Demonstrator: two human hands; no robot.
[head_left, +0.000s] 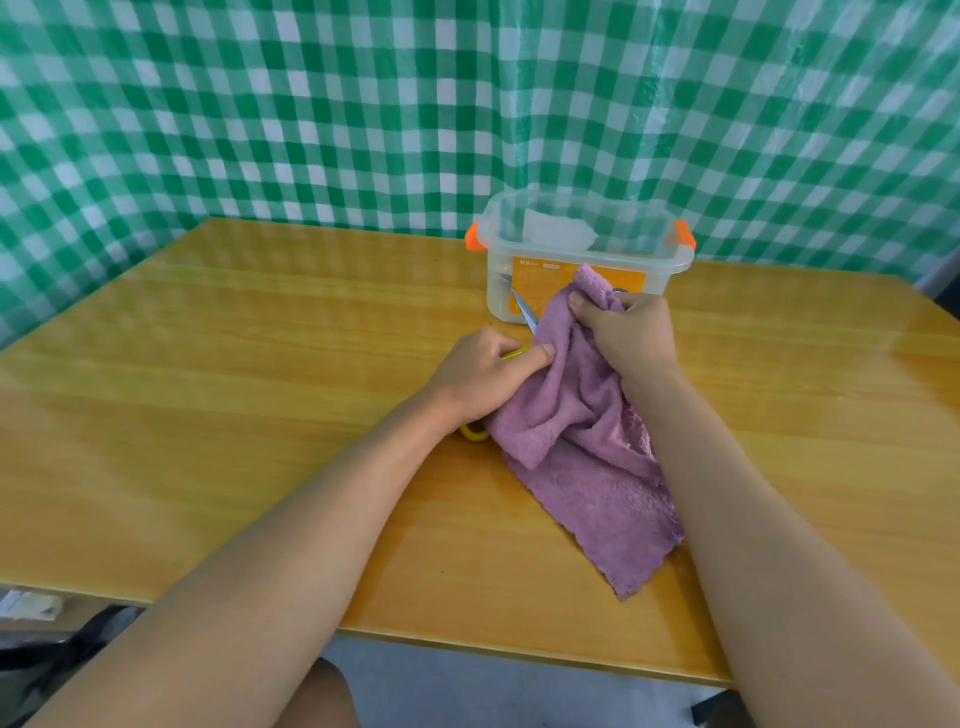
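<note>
On wooden table (208, 364), head view: left hand (480, 376) curled round yellow-handled scissors (523, 310), thumb pressing purple cloth (587, 467). Right hand (628, 338) grips the cloth's bunched upper end beside the blades. Blade tip pokes out toward clear box (675, 262), just behind. Cloth's lower part lies on the tabletop by the right forearm. Green checked sheet (363, 104) behind.

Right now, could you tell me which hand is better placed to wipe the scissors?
Probably right: the right hand grips the purple cloth against the scissors, which the left hand holds.
</note>
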